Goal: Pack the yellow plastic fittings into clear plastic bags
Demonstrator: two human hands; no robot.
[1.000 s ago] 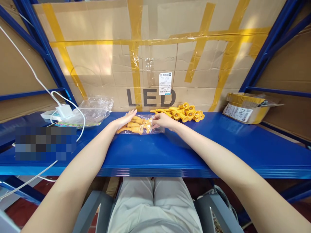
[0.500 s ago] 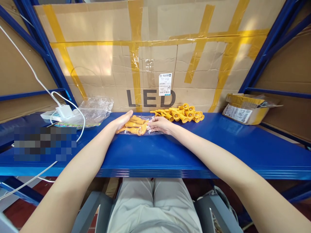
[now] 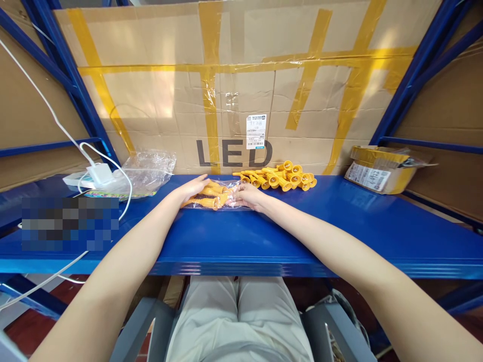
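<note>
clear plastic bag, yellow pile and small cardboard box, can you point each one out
clear plastic bag [image 3: 221, 194]: head view, film over its middle
yellow pile [image 3: 283, 182]: head view, a piece near its middle
small cardboard box [image 3: 376, 177]: head view, white label on its front

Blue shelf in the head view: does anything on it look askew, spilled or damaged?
The small brown cardboard box at the right looks worn: a ragged flap juts out at its top. The loose pile of yellow funnel-shaped pieces lies jumbled but together, and the clear plastic bag of yellow pieces is merely wrinkled. No spill shows.
</note>
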